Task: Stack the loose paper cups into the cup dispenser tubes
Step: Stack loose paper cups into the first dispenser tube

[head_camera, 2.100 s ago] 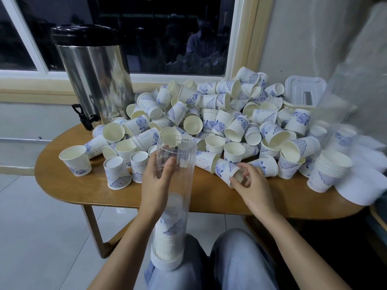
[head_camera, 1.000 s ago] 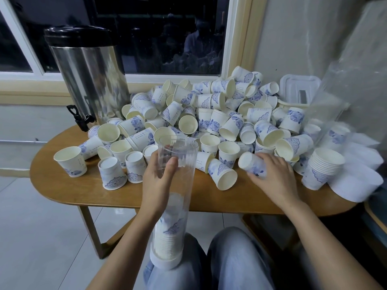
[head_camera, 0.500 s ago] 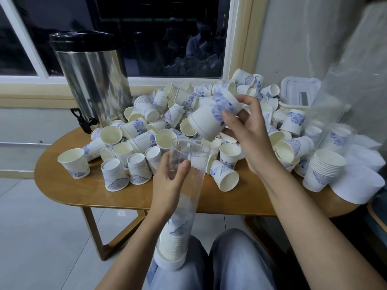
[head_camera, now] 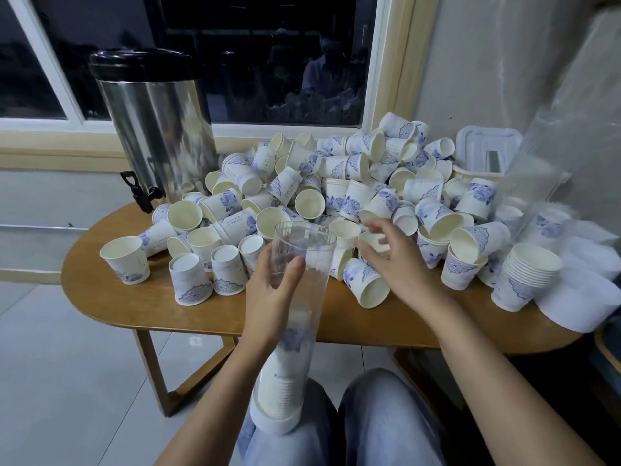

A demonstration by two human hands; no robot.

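Gripping clear plastic dispenser tube point(head_camera: 304, 317) near its top: left hand point(head_camera: 272, 297), tube base on lap, nested cups point(head_camera: 282, 388) inside. Right hand point(head_camera: 400, 267) blurred at the near edge of the white-and-blue paper cup pile point(head_camera: 349, 196) on the wooden table point(head_camera: 111, 297); can't tell its grasp.

Window: large dark glass window point(head_camera: 268, 55) in a white frame, black outside, faint reflections swimming in the pane.
Sill: cream painted ledge point(head_camera: 50, 142) running under it.
Wall: plain off-white wall point(head_camera: 487, 62) on the right, beside the window.
Table: rounded light-brown wooden table point(head_camera: 111, 297) on angled wooden legs, under the window.
Floor: pale grey glossy floor tiles point(head_camera: 67, 364).
Light: cool, dim, indoor; soft sheen on the tiles.
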